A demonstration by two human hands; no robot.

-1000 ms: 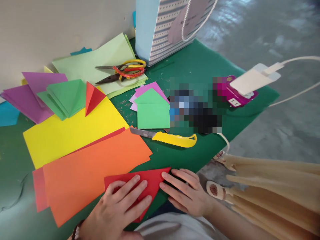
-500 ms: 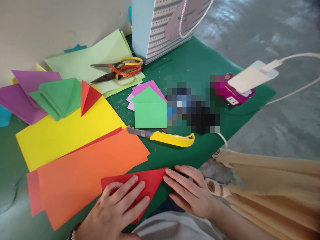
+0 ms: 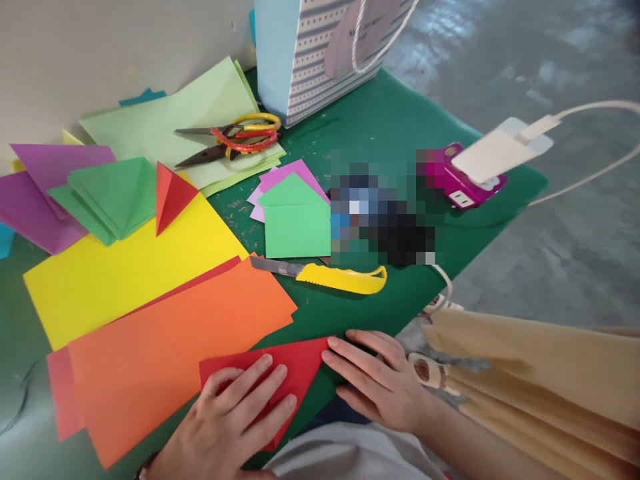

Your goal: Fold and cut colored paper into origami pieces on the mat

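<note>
A folded red paper (image 3: pixel 295 367) lies on the green mat (image 3: pixel 380 120) close to my body. My left hand (image 3: pixel 233 413) rests on it with the fingers spread, covering its lower part. My right hand (image 3: pixel 380 380) lies to the right, its fingertips at the paper's pointed right corner. To the left of the red paper is an orange paper sheet (image 3: pixel 170 347), which the left hand's fingers nearly reach. A yellow-handled utility knife (image 3: pixel 340 279) lies farther up, beyond both hands.
Orange-handled scissors (image 3: pixel 235 139) rest on pale green sheets. Folded green and purple papers lie to the left, and a striped paper bag (image 3: pixel 315 60) stands at the back. A magenta power strip (image 3: pixel 473 180) holds a white charger. Tan cloth (image 3: pixel 530 380) hangs at the right.
The whole view has drifted slightly left and up. My hands stay on the red paper in nearly the same pose, and the tan cloth at the right has shifted.
</note>
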